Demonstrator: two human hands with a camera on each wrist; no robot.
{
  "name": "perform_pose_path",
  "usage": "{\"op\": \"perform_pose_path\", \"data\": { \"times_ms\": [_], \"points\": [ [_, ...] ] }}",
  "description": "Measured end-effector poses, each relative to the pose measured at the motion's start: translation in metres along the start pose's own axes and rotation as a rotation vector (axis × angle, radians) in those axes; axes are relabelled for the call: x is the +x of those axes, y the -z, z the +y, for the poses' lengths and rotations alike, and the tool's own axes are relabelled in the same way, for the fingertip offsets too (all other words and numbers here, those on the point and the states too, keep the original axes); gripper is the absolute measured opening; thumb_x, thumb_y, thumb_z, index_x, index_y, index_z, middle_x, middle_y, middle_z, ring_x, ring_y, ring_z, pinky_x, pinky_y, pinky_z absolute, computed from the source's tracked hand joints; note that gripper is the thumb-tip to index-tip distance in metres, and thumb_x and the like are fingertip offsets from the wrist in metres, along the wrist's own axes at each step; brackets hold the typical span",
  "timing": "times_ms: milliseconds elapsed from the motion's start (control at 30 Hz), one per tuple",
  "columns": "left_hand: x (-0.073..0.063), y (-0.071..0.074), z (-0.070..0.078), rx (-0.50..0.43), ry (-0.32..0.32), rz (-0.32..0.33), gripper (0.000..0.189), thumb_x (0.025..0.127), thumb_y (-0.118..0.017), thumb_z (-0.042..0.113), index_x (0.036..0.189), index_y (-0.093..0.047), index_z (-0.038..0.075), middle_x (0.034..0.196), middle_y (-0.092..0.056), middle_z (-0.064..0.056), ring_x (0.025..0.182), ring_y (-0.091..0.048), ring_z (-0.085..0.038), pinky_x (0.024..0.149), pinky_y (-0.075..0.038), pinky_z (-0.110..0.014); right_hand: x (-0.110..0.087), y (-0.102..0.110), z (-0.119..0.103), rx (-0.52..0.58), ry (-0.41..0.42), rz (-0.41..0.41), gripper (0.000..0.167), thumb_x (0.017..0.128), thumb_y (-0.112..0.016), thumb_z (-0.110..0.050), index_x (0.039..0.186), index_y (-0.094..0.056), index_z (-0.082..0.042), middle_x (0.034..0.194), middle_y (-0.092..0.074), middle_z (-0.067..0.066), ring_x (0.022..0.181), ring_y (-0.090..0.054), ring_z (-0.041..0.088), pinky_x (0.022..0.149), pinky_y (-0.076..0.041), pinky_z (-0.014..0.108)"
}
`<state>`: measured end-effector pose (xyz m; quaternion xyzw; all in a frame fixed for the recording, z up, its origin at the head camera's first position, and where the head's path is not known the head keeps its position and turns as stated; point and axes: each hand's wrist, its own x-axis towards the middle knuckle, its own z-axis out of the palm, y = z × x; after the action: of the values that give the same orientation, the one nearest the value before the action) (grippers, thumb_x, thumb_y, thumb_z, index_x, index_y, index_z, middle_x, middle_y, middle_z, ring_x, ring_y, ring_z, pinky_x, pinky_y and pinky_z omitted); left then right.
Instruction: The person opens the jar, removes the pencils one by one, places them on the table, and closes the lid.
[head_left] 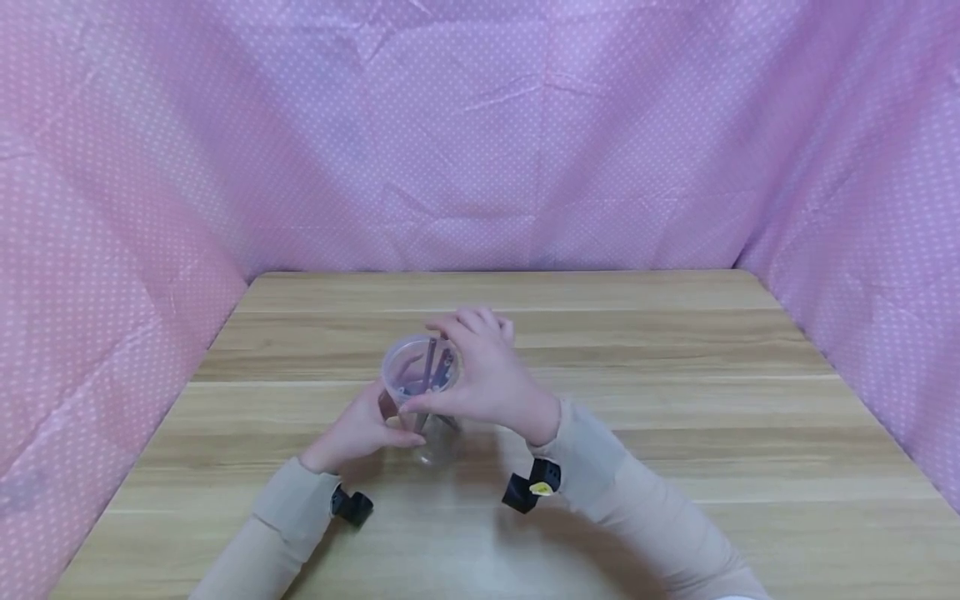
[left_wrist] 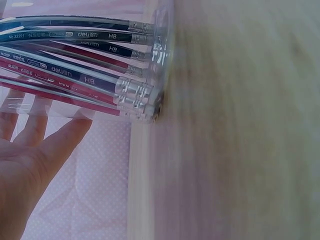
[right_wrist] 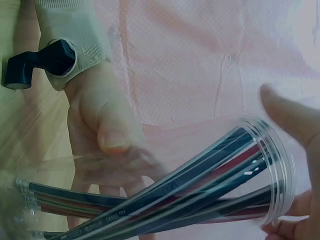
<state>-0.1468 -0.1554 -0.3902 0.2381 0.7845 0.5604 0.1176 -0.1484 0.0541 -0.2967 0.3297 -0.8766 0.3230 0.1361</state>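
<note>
A clear plastic jar (head_left: 438, 452) holds several dark blue and red pencils (left_wrist: 75, 72), some marked "deli" and "HB". My left hand (head_left: 366, 429) grips the jar's side from the left. From the right, my right hand (head_left: 487, 375) spans the jar's top, its thumb on the near side and fingers on the far side. The ringed rim (right_wrist: 276, 170) sits between that thumb and fingers in the right wrist view. Metal pencil ends (left_wrist: 132, 92) gather at the jar's base. Whether a clear lid covers the top, I cannot tell, nor whether the base touches the table.
The jar is over a wood-grain table (head_left: 675, 400), left of its middle. Pink dotted cloth (head_left: 480, 142) hangs behind the table and along both sides. Black wrist cameras (head_left: 532, 485) are strapped over the beige sleeves.
</note>
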Motion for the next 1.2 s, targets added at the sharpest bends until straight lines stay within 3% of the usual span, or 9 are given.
{"op": "perform_pose_path", "data": {
  "times_ms": [200,367,533,667,833,1033,1200],
  "points": [
    [-0.002,0.0,0.003,0.019,0.018,0.007,0.084,0.07,-0.079,0.001,0.141,-0.035,0.016,0.137,-0.048,-0.005,0.117,-0.051,-0.024,0.1,-0.04,-0.046,0.001,-0.002,-0.003,-0.04,0.006,-0.008,0.07,0.06,-0.085,-0.049,0.114,-0.063,-0.01,0.101,-0.055,-0.002,0.102,-0.042,0.015,0.086,-0.028,0.04],
    [-0.003,0.0,0.002,0.026,0.008,0.01,0.083,0.07,-0.078,0.001,0.14,-0.036,0.015,0.137,-0.048,-0.006,0.119,-0.05,-0.026,0.1,-0.04,-0.048,0.003,0.0,-0.001,0.028,0.055,-0.027,0.069,0.059,-0.088,-0.042,0.113,-0.064,-0.006,0.095,-0.052,0.001,0.1,-0.043,0.017,0.086,-0.029,0.038],
    [-0.003,0.0,0.0,0.033,0.001,0.014,0.083,0.07,-0.079,0.001,0.14,-0.036,0.015,0.136,-0.049,-0.006,0.119,-0.051,-0.025,0.1,-0.041,-0.046,0.007,0.004,0.005,0.058,0.096,-0.102,0.072,0.06,-0.088,-0.039,0.117,-0.064,-0.004,0.091,-0.048,0.002,0.094,-0.04,0.018,0.08,-0.028,0.034],
    [-0.002,-0.001,0.001,0.038,0.002,0.01,0.081,0.07,-0.079,0.002,0.139,-0.037,0.01,0.132,-0.052,-0.007,0.111,-0.053,-0.025,0.094,-0.045,-0.041,0.011,0.009,0.01,0.092,0.12,-0.175,0.071,0.062,-0.087,-0.037,0.12,-0.062,-0.004,0.091,-0.046,0.004,0.093,-0.04,0.017,0.079,-0.027,0.033],
    [-0.002,0.001,0.003,0.018,0.01,-0.001,0.085,0.07,-0.079,0.001,0.142,-0.034,0.008,0.137,-0.048,-0.007,0.121,-0.049,-0.029,0.1,-0.041,-0.047,0.015,0.012,0.012,0.128,0.129,-0.222,0.071,0.064,-0.087,-0.035,0.122,-0.061,-0.004,0.092,-0.046,0.004,0.093,-0.041,0.016,0.079,-0.028,0.032],
    [-0.001,0.003,0.004,0.031,0.006,0.011,0.086,0.07,-0.079,0.001,0.142,-0.033,0.008,0.137,-0.049,-0.007,0.118,-0.051,-0.026,0.097,-0.043,-0.035,0.02,0.013,0.015,0.14,0.177,-0.245,0.071,0.065,-0.086,-0.034,0.124,-0.06,-0.004,0.099,-0.05,0.006,0.096,-0.044,0.017,0.082,-0.033,0.031],
    [-0.003,0.002,0.005,-0.001,0.017,-0.005,0.087,0.071,-0.078,0.0,0.144,-0.031,0.007,0.138,-0.049,-0.008,0.123,-0.049,-0.028,0.101,-0.04,-0.038,0.023,0.016,0.019,0.154,0.225,-0.295,0.071,0.066,-0.085,-0.031,0.126,-0.059,-0.003,0.102,-0.051,0.004,0.096,-0.045,0.016,0.083,-0.036,0.029]
  ]
}}
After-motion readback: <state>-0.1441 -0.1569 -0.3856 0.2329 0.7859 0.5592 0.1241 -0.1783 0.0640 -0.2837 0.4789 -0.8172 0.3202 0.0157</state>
